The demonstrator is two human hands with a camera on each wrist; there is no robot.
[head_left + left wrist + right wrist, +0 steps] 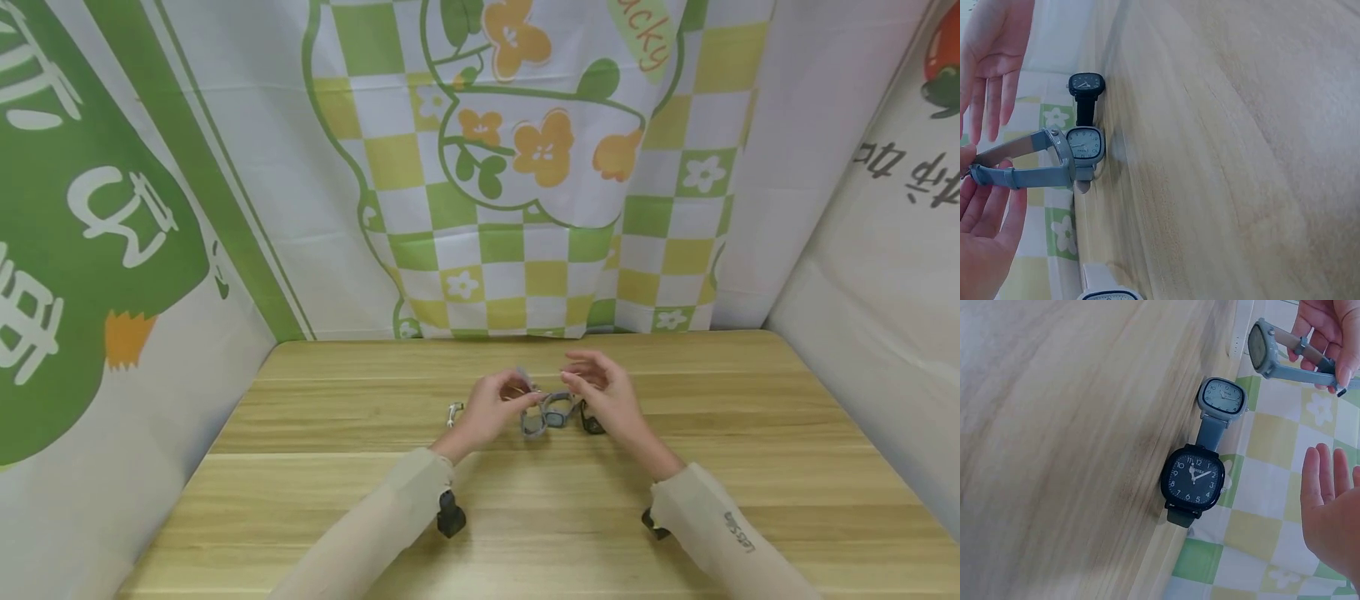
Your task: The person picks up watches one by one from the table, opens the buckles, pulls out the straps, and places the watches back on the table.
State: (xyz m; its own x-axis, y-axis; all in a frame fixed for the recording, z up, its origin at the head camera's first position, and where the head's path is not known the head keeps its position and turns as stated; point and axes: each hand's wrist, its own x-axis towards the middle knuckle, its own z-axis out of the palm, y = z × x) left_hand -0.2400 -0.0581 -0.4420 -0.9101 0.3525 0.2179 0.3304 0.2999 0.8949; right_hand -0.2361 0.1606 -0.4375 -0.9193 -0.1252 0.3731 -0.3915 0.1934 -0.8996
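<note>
My left hand (491, 408) pinches a blue-grey wristwatch (1029, 178) by the buckle end of its strap. The strap is closed in a loop, and the dial hangs away from the fingers, raised off the table, as the right wrist view shows. Just beyond it a second blue-grey wristwatch (1222, 399) lies dial up. Beside that one sits a black wristwatch (1194, 478) with white numerals. My right hand (611, 400) is held above the black watch, its fingers extended and holding nothing. Near the left wrist lies a white wristwatch (1110, 295), only partly in the left wrist view.
The watches stand in a row on a wooden table (337, 492). A checked, flower-printed cloth (525, 275) hangs behind the table's back edge. Printed cloths also hang at the left and right sides. A small black device (451, 515) is strapped at the left wrist.
</note>
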